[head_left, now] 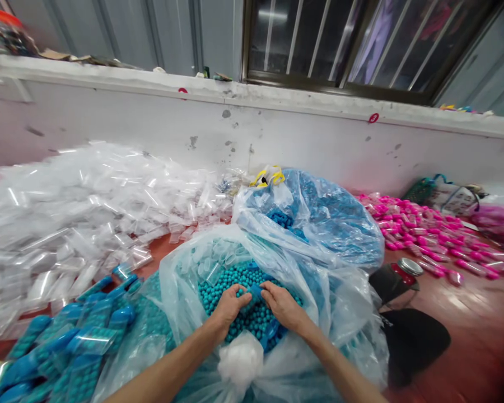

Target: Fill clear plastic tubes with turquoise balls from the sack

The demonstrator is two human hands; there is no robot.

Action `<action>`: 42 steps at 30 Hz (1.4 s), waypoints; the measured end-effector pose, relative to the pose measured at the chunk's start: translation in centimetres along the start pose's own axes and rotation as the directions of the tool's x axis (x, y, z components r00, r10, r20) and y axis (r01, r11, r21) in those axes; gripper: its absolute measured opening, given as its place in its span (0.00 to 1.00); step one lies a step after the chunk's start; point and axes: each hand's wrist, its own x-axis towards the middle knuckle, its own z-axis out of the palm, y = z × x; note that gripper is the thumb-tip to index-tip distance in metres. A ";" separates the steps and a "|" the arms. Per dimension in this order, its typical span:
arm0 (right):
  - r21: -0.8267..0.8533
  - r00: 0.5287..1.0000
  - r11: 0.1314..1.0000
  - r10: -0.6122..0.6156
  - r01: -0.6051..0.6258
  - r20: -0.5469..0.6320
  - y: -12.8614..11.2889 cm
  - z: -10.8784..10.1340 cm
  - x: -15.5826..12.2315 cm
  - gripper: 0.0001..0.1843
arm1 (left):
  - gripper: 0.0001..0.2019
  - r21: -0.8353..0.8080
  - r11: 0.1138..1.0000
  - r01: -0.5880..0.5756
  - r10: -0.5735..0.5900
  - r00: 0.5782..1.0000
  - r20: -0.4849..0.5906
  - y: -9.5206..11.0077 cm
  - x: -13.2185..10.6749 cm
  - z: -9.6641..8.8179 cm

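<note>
Both my hands reach into an open clear plastic bag (180, 280) full of small teal balls (218, 285). My left hand (231, 305) and my right hand (282, 305) have their fingers curled around a small blue tube (254, 294) between them, held just over the balls. A few clear empty tubes (212, 268) lie on the balls at the back of the bag.
A big heap of clear empty tubes (79, 212) fills the left. Filled teal tubes (67, 341) lie at the near left. A second bag of blue balls (331, 218) stands behind. Pink filled tubes (428, 235) lie right, beside a lidded jar (405, 271) and a dark object (411, 336).
</note>
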 end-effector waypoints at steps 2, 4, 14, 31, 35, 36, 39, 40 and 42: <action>-0.059 1.000 0.998 -0.017 0.017 0.002 -0.2 -0.2 0.0 0.12 | 0.15 0.026 1.000 -0.013 0.012 1.000 0.014 0.4 -0.3 0.0; -0.034 1.000 0.999 -0.014 0.014 -0.023 -0.2 -0.4 0.0 0.12 | 0.17 0.028 1.000 0.010 -0.011 0.999 0.045 0.8 -0.6 -0.1; 0.376 0.997 0.925 0.071 -0.058 -0.021 -0.7 0.6 0.1 0.07 | 0.37 -0.028 0.998 0.049 -0.043 0.982 0.184 1.0 -2.2 0.5; 0.008 0.921 0.977 -0.199 0.213 -0.336 -1.1 0.6 -1.2 0.17 | 0.41 -0.089 0.995 0.040 -0.017 0.969 0.246 1.1 -2.4 -0.1; -0.021 0.917 0.972 -0.229 0.236 -0.325 -1.0 0.8 -1.3 0.15 | 0.41 -0.154 0.986 0.062 -0.020 0.965 0.262 0.7 -2.4 -0.2; -0.040 0.917 0.969 -0.242 0.242 -0.318 -1.1 0.8 -1.3 0.16 | 0.41 -0.165 0.984 0.065 -0.021 0.966 0.256 0.7 -2.4 -0.2; -0.070 0.919 0.968 -0.252 0.242 -0.305 -1.2 0.9 -1.2 0.16 | 0.41 -0.172 0.984 0.051 -0.009 0.971 0.237 0.7 -2.6 -0.2; -0.066 0.919 0.969 -0.246 0.238 -0.309 -1.2 0.9 -1.2 0.16 | 0.41 -0.159 0.986 0.044 -0.007 0.973 0.229 0.7 -2.7 -0.2; -0.041 0.918 0.974 -0.226 0.225 -0.325 -1.4 0.9 -1.1 0.15 | 0.41 -0.119 0.993 0.027 -0.001 0.977 0.213 0.9 -2.8 -0.2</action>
